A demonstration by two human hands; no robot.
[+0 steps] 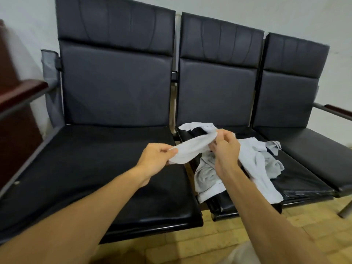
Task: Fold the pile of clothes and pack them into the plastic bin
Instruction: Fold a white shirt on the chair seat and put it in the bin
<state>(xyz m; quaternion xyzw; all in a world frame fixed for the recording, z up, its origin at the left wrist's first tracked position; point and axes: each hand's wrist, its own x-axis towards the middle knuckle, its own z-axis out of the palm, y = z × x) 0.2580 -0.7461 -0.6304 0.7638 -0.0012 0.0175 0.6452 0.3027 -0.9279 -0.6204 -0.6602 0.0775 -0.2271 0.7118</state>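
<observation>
Yellowish floor tiles (pixel 190 248) line the 6 o'clock edge, where two bare forearms reach over a three-seat black bench; just below centre the left hand (pixel 154 159) pinches one end of a white garment (pixel 192 147) between thumb and curled fingers; at its 3 o'clock the right hand (pixel 225 149) grips the other end, fingers curled round the fabric, the cloth stretched between them above the gap between the left seat (pixel 95 168) and the middle seat (pixel 297 180); the pile of clothes (pixel 253 164), white and grey with dark pieces, lies crumpled on the middle seat, one edge hanging over its front rim; the right seat (pixel 314 147) sits at 3 o'clock; a wooden armrest (pixel 24 90) closes the bench at 9 o'clock; padded backrests (pixel 116 82) stand at 12 o'clock against a pale wall (pixel 285 12).
</observation>
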